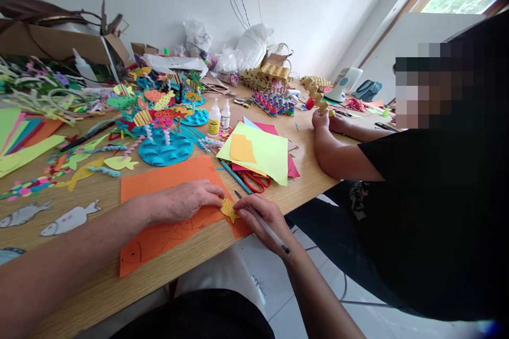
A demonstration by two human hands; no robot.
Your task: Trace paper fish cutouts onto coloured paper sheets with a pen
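On the orange paper sheet (167, 180) lies a small yellow paper fish (228, 210) with dark spots, near the sheet's right edge. My left hand (191, 201) rests on the sheet, its fingers drawn together with the tips at the fish's left edge. From the right, my right hand (264, 217) touches the fish with thumb and fingertips while gripping a clear-barrelled pen (270, 232). The pen's tip points up and away from the paper. Fish outlines (149, 249) drawn in dark line show on the orange sheet, partly covered by my left hand and forearm.
Beyond the sheet are a blue base with colourful fish (165, 149), glue bottles (213, 119), stacked papers (266, 148) and red-handled scissors (258, 183). Grey fish cutouts (71, 218) lie left. A co-worker (429, 196) at right holds an egg-carton strip (318, 96). The table edge runs close below my hands.
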